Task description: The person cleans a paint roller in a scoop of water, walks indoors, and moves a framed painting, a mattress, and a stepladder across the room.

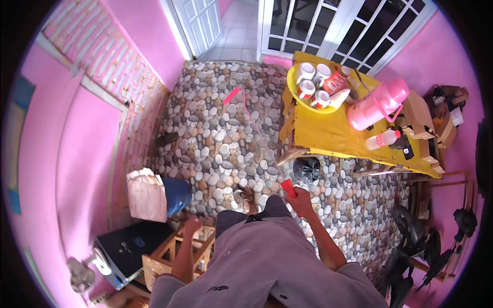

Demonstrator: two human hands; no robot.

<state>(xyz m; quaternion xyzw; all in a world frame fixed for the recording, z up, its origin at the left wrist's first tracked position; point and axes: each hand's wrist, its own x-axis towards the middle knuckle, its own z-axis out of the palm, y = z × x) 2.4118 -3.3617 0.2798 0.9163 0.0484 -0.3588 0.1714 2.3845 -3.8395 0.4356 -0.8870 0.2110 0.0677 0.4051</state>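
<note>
My right hand (302, 201) is closed around a flat red piece (288, 188), whose exact kind I cannot make out. It is held in front of my right thigh, above the pebble-patterned floor. A similar red piece (232, 96) lies farther off on the floor, with a thin pinkish-red line (248, 112) trailing from it toward me. My left hand (192, 226) hangs beside my left hip, nearest to a wooden frame (174, 250) with slats. Its fingers are small and smeared, so their pose is unclear.
A yellow-covered table (323, 134) on the right bears a yellow tray (292, 82) of mugs, a pink thermos (371, 109) and a bottle (381, 139). A black bag (307, 168) lies beneath. At left stand a blue bin (177, 195) and a black box (134, 245).
</note>
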